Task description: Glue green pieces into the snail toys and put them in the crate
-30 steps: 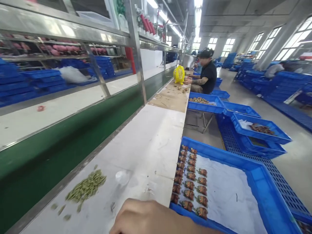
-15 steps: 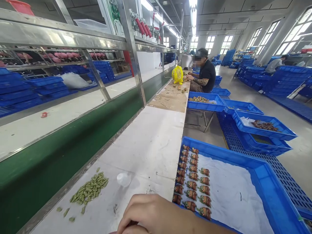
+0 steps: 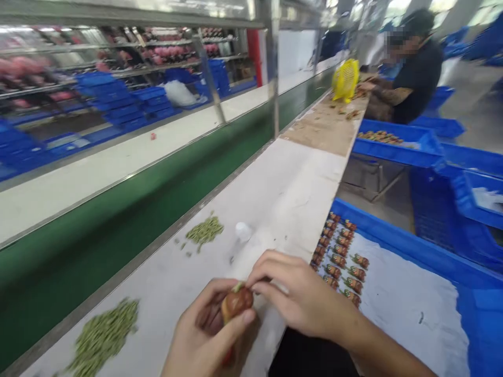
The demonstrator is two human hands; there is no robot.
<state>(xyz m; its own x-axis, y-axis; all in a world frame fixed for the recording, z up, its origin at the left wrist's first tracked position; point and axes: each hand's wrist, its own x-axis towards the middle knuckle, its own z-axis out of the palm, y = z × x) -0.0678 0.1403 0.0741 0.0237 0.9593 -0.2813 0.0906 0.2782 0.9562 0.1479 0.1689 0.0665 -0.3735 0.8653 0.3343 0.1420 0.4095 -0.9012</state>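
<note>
My left hand is closed around a small brown figurine with a glossy reddish-brown top, a tan side and a bit of green at its upper end. Close against that green bit, the thumb and fingers of my right hand are pinched together; what lies between the fingertips cannot be made out. Left of my hands, a pile of small green pieces lies on the white worktop. Farther up sit a smaller green pile and a small white translucent container.
At my right, a blue tray lined with white cloth holds rows of similar brown figurines. A green belt runs along the left. Farther along are a yellow basket, a seated person and another blue tray.
The view has swung left and down. My left hand and the figurine now show clearly, along with the nearer green pile. My right hand's fingertips have come into view at the figurine.
</note>
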